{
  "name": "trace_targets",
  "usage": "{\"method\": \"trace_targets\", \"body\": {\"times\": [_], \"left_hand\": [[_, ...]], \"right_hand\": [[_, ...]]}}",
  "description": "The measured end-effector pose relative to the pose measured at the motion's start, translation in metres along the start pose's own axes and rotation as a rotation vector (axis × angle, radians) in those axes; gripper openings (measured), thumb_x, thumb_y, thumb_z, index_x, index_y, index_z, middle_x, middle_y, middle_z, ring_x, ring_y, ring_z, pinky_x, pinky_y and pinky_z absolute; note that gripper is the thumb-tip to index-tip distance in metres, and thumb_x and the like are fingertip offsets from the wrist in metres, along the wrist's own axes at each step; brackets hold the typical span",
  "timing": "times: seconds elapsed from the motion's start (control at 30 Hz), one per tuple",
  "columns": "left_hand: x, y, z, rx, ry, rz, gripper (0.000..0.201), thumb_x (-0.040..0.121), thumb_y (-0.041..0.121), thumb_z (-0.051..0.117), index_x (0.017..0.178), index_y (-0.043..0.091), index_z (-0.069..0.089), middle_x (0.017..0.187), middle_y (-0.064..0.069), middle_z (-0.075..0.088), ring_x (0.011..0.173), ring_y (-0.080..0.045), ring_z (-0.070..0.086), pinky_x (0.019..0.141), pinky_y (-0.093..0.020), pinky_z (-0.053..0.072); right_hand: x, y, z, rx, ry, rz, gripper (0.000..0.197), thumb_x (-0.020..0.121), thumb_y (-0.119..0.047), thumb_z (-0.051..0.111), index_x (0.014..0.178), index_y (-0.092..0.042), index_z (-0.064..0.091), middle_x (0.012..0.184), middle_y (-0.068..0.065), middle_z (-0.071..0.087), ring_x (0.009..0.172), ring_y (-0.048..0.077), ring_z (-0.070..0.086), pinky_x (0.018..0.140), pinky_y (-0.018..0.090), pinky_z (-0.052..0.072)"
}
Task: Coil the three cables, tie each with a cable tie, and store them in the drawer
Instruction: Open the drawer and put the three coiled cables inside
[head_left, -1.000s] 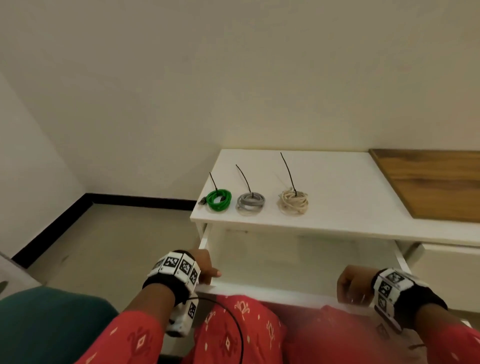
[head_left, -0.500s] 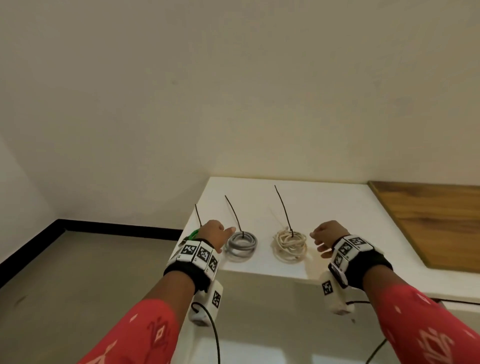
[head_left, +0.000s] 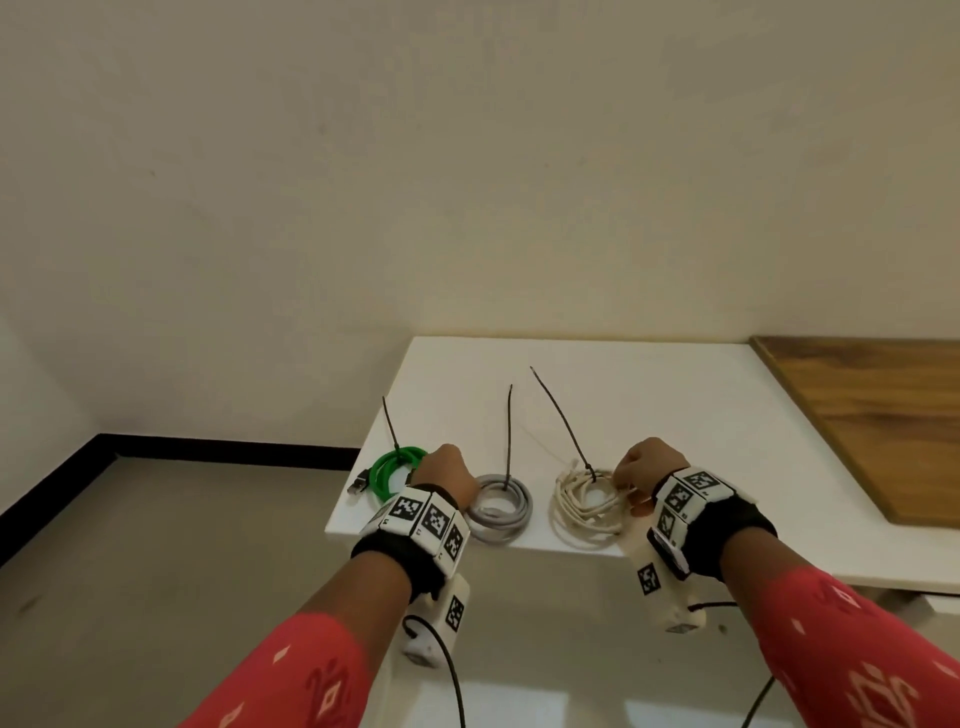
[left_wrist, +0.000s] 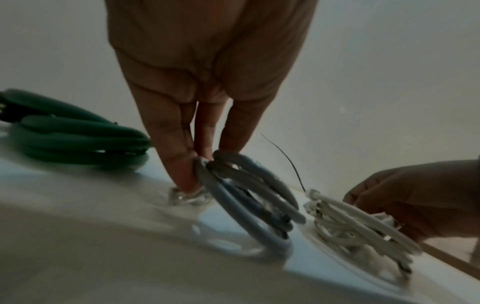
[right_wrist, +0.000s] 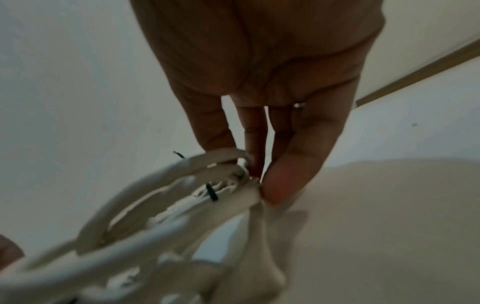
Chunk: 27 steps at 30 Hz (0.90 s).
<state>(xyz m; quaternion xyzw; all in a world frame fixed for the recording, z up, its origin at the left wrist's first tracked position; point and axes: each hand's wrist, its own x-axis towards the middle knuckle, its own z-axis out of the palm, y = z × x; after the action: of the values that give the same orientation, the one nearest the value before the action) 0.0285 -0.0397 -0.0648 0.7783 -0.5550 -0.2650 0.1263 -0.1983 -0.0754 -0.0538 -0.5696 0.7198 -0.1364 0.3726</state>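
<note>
Both hands are now up at the white tabletop (head_left: 675, 395), having left the drawer front they were at a second ago; the drawer itself is sitting out of frame below. That is telling me storing is starting, coiling and tying looking done.

Left to right along the near edge, lower middle of the head view:

- Green cable coil (head_left: 397, 470), tied, lying flat, untouched, just left of the left hand (head_left: 447, 470).
- Left hand's fingertips (left_wrist: 182, 179) are pinching the near rim of the grey cable coil (head_left: 501, 506) and tipping it up on edge; one side is lifting while the far side is resting on the top.
- Cream cable coil (head_left: 589, 501), just beside the grey one. The right hand (head_left: 647, 470) is clamping its right rim between thumb and fingertips (right_wrist: 280, 185), strands rising off the surface.
- Wooden board (head_left: 872, 415) lying at the right of the frame, well apart.

Count: three coils, three black cable ties, each tail sticking upward: green's (head_left: 390, 423), grey's (head_left: 509, 431), cream's (head_left: 561, 415). Two hands, one coil each; green is waiting.
</note>
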Motion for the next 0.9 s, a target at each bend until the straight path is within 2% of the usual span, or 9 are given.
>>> {"method": "trace_targets", "body": {"times": [0.1,0.23,0.4,0.57,0.63,0.67,0.77,0.87,0.9], "left_hand": [[-0.017,-0.003,0.000,0.071,-0.045,0.074,0.023,0.082,0.006,0.056,0.102,-0.004,0.061,0.105,-0.024,0.067,0.096,-0.036,0.064,0.085,-0.042,0.055],[-0.052,-0.012,-0.002,0.174,-0.150,0.142,0.022,0.084,0.001,0.051,0.103,-0.007,0.059,0.107,-0.026,0.065,0.096,-0.037,0.064,0.081,-0.039,0.055],[-0.083,-0.031,0.012,0.345,-0.267,0.161,0.025,0.084,0.002,0.054,0.109,-0.003,0.059,0.116,-0.022,0.061,0.105,-0.034,0.059,0.085,-0.036,0.050],[-0.070,-0.051,0.040,0.516,-0.398,0.160,0.022,0.086,0.002,0.052,0.105,-0.005,0.059,0.117,-0.023,0.061,0.109,-0.035,0.057,0.090,-0.037,0.046],[-0.058,-0.056,0.052,0.588,-0.465,0.158,0.015,0.085,0.003,0.054,0.097,-0.002,0.061,0.114,-0.024,0.062,0.107,-0.036,0.058,0.090,-0.038,0.047],[-0.051,-0.058,0.056,0.616,-0.482,0.174,0.011,0.084,0.005,0.056,0.091,0.000,0.062,0.111,-0.024,0.063,0.104,-0.036,0.059,0.089,-0.040,0.048],[-0.013,-0.070,0.074,0.683,-0.497,0.198,0.014,0.076,0.017,0.063,0.070,0.009,0.053,0.097,-0.019,0.066,0.088,-0.033,0.064,0.082,-0.043,0.055],[0.017,-0.083,0.097,0.720,-0.485,0.216,0.039,0.069,0.024,0.069,0.100,0.007,0.051,0.105,-0.016,0.063,0.095,-0.032,0.063,0.083,-0.042,0.054],[0.015,-0.080,0.098,0.728,-0.499,0.222,0.049,0.072,0.023,0.068,0.113,0.006,0.048,0.115,-0.016,0.060,0.102,-0.032,0.061,0.087,-0.041,0.053]], "right_hand": [[-0.020,0.005,0.001,-0.020,-0.063,-0.016,0.021,0.078,0.001,0.058,0.059,-0.007,0.055,0.068,0.016,0.060,0.070,0.033,0.061,0.077,0.047,0.057],[-0.055,0.015,0.009,-0.083,-0.140,-0.086,0.022,0.079,0.002,0.057,0.062,-0.011,0.054,0.062,0.008,0.056,0.056,0.021,0.058,0.052,0.030,0.055],[-0.088,0.023,0.031,-0.304,-0.273,-0.217,0.015,0.081,-0.009,0.059,0.068,-0.015,0.054,0.070,0.004,0.060,0.066,0.023,0.063,0.061,0.029,0.055],[-0.087,0.029,0.062,-0.704,-0.377,-0.334,0.012,0.084,-0.017,0.056,0.094,-0.011,0.061,0.097,0.011,0.065,0.080,0.019,0.051,0.051,0.016,0.031],[-0.076,0.033,0.074,-0.750,-0.423,-0.313,0.003,0.085,-0.014,0.055,0.083,-0.014,0.056,0.087,0.012,0.060,0.072,0.018,0.047,0.049,0.017,0.028],[-0.067,0.037,0.081,-0.756,-0.444,-0.288,0.014,0.086,-0.013,0.054,0.073,-0.015,0.050,0.082,0.014,0.059,0.064,0.018,0.046,0.047,0.018,0.027],[-0.043,0.044,0.098,-0.800,-0.509,-0.276,0.027,0.086,-0.008,0.052,0.064,-0.018,0.038,0.101,0.032,0.063,0.050,0.015,0.037,0.046,0.021,0.025],[-0.017,0.053,0.114,-0.794,-0.548,-0.234,0.003,0.086,-0.007,0.051,0.089,-0.007,0.053,0.103,0.027,0.063,0.051,0.015,0.041,0.046,0.019,0.029],[-0.004,0.061,0.123,-0.767,-0.556,-0.223,0.015,0.085,-0.007,0.052,0.099,-0.002,0.056,0.106,0.022,0.065,0.053,0.016,0.043,0.046,0.019,0.031]]}}
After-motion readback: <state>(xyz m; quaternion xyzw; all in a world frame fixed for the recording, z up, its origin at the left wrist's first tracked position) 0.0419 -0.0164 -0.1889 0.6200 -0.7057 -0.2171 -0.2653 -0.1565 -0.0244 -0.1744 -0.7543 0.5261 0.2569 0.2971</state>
